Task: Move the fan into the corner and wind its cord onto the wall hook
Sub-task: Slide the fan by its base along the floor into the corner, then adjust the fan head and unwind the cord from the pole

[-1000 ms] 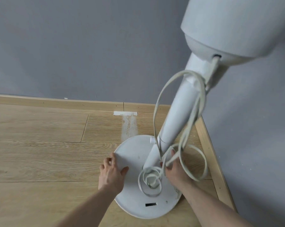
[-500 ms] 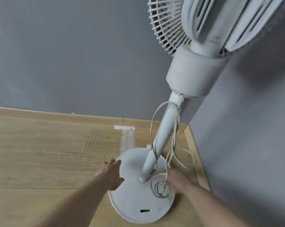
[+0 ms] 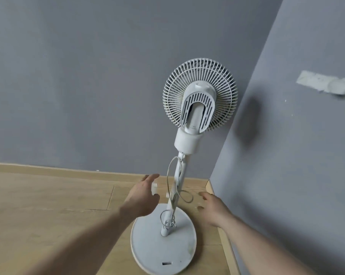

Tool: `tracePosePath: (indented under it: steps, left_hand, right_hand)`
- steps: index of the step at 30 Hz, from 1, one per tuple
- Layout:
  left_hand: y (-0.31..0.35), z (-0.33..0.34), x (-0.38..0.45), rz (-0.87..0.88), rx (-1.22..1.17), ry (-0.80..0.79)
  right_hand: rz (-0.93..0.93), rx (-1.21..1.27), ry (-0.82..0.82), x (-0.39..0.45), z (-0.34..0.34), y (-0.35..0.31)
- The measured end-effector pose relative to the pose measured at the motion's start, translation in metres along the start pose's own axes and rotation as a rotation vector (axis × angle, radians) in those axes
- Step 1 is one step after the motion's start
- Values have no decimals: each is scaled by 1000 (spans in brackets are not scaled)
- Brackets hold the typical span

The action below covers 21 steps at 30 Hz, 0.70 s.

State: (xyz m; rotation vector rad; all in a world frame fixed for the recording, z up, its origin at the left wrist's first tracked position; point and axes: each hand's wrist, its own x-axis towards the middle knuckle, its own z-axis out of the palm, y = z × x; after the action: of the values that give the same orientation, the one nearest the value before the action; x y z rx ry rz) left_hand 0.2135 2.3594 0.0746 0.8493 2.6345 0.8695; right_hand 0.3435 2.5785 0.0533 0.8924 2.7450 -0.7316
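Observation:
A white pedestal fan (image 3: pixel 199 98) stands upright in the corner where two grey walls meet, its round base (image 3: pixel 147 241) flat on the wood floor. Its white cord (image 3: pixel 170 175) hangs in loose loops down the pole and bunches where the pole meets the base. My left hand (image 3: pixel 144 197) hovers left of the pole, fingers spread, holding nothing. My right hand (image 3: pixel 212 209) hovers right of the pole, also spread and empty. Neither hand touches the fan. I see no wall hook.
A wooden skirting board (image 3: pixel 48 170) runs along both walls. The right wall (image 3: pixel 286 175) is close to the fan base and carries a patch of torn white tape (image 3: pixel 326 84). Wood floor stretches to the left.
Both hands have let go of the base and cord and lifted up beside the pole. My view has pulled back and up, so the whole fan now shows.

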Motion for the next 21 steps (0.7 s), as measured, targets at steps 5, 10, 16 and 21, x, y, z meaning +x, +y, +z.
tracePosePath:
  steps: [5, 10, 16, 21]
  left_hand:
    - [26, -29, -57, 6, -89, 77]
    - [40, -40, -112, 50, -132, 97]
    - [37, -44, -150, 97, -96, 120]
    - [43, -49, -163, 53, -106, 107]
  right_hand:
    - [-15, 207, 159, -64, -27, -33]
    - [-13, 319, 204, -121, -38, -51]
    - [-53, 380, 247, -160, -43, -59]
    - [-40, 425, 241, -181, -40, -48]
